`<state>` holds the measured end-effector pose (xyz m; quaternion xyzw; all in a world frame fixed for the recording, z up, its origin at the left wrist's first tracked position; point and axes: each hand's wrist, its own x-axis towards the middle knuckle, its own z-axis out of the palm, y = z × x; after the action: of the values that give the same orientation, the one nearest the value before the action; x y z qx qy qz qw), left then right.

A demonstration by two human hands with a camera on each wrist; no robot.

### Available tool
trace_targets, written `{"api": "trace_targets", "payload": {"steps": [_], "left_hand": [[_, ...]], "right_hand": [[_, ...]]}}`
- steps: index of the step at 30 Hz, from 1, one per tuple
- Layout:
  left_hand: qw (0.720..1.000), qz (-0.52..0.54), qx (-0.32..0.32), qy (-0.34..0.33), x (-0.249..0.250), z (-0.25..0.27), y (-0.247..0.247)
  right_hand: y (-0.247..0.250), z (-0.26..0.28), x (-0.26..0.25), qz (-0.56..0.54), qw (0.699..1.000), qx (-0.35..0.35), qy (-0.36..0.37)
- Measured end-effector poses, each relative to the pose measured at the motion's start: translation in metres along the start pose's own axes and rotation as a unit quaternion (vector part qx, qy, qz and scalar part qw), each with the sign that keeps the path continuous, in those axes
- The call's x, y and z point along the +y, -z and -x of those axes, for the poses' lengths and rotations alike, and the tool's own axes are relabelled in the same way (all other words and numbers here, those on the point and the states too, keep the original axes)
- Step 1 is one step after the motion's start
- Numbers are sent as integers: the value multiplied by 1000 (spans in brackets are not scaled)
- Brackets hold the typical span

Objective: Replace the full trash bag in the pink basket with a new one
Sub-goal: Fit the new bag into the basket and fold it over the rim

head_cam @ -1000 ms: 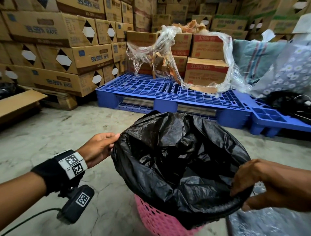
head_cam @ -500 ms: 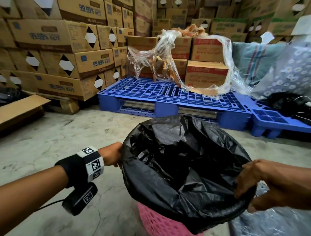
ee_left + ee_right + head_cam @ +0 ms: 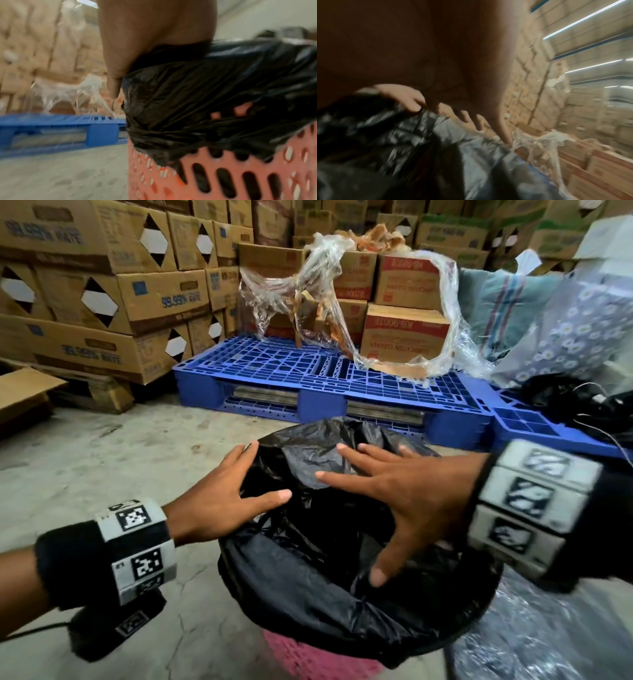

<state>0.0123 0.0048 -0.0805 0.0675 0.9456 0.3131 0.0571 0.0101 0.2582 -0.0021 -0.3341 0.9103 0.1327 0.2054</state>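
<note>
Two hands, left hand (image 3: 219,501) and right hand (image 3: 394,494), grip wide, fingers spread, holding nothing. Black trash bag (image 3: 325,577) directly beneath them, lining pink basket (image 3: 308,659). Step likely settling the liner; next, press it down inside.

Blue pallet (image 3: 329,378) on the concrete floor (image 3: 102,460), carrying red-printed boxes (image 3: 406,335) in torn clear wrap (image 3: 308,292) (more cartons (image 3: 102,296) stacked left).
</note>
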Motion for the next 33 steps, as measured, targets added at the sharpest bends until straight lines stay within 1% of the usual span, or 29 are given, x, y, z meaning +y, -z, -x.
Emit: {"api": "trace_targets", "payload": {"steps": [3, 5, 7, 8, 13, 15, 19, 21, 22, 23, 25, 26, 27, 28, 29, 30, 31, 32, 33], "left_hand": [[999, -39, -4, -25, 0, 0, -1], [996, -73, -3, -49, 0, 0, 0], [994, -87, -2, -65, 0, -1, -1], [994, -89, -3, -69, 1, -1, -1], [993, -82, -3, -81, -4, 0, -2], [994, -72, -5, -82, -4, 1, -1], [995, -65, -12, -79, -1, 3, 0], [995, -60, -14, -75, -1, 3, 0], [995, -58, -15, -75, -1, 3, 0], [995, -58, -14, -76, -1, 4, -1], [995, -57, -15, -74, -2, 3, -1], [995, -57, -16, -74, -2, 2, -1], [995, -57, -17, -76, -2, 2, -1], [995, -56, -17, -77, -3, 2, -2], [995, -55, -14, -80, -3, 3, -2], [995, -53, -11, -82, -2, 3, 0], [995, -51, -12, -80, -4, 3, -1], [995, -51, -10, -80, -2, 2, 0], [996, -51, -9, -78, -2, 2, 0]], "right_hand": [[-15, -46, -15, 25, 999, -45, -6], [-28, -71, -20, 43, 997, -59, -7], [-41, -90, -22, 38, 998, -56, -12], [-48, -98, -21, 34, 998, -53, -13], [-89, -147, -24, 57, 993, -102, -16], [-107, -164, -24, 73, 992, -106, -17], [-129, -185, -25, 53, 991, -117, -20], [-138, -189, -28, 45, 994, -103, -12], [-141, -192, -33, 45, 996, -72, -9], [-145, -192, -35, 51, 997, -47, -17], [-154, -201, -33, 56, 995, -63, -56], [-159, -205, -32, 68, 991, -89, -71], [-164, -206, -34, 56, 991, -84, -91], [-161, -199, -41, 38, 992, -65, -100], [-148, -190, -46, 47, 994, -42, -89], [-131, -184, -49, 53, 993, -80, -67], [-116, -182, -44, 34, 990, -130, -40], [-91, -175, -35, 7, 987, -156, -28], [-71, -174, -28, -13, 988, -153, -32]]}}
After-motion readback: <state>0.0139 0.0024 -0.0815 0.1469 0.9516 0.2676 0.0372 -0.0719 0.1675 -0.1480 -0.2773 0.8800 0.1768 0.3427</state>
